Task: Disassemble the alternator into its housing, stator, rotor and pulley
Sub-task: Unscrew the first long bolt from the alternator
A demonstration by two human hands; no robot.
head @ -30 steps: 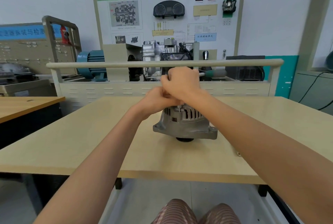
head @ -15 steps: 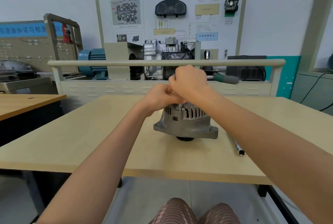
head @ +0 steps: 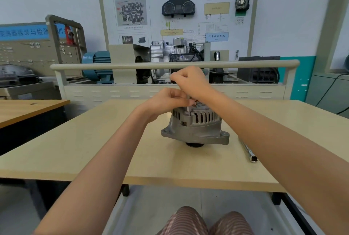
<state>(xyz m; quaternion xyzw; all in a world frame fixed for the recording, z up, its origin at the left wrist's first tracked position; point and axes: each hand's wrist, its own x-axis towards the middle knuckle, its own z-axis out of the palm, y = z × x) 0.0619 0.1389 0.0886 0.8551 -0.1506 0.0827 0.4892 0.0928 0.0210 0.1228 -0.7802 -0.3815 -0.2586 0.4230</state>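
Note:
A grey alternator (head: 195, 128) stands on the beige table (head: 94, 146), slotted housing up, its dark pulley (head: 194, 144) underneath. A thin metal shaft (head: 189, 105) rises upright from the housing's top rim. My right hand (head: 190, 80) is curled round the upper end of that shaft, above the alternator. Just below it, my left hand (head: 168, 100) pinches the shaft near the housing with curled fingers. The tool's handle is hidden inside my right fist.
A chrome socket extension bar (head: 248, 151) lies on the table right of the alternator, partly under my right forearm. Behind the table runs a railed trainer bench (head: 170, 66) with a gearbox and a wall panel. A second wooden table (head: 28, 110) stands at left.
My right hand has risen off the alternator, baring the thin shaft beneath it. My left hand dropped slightly and stays at the shaft. The alternator has not moved.

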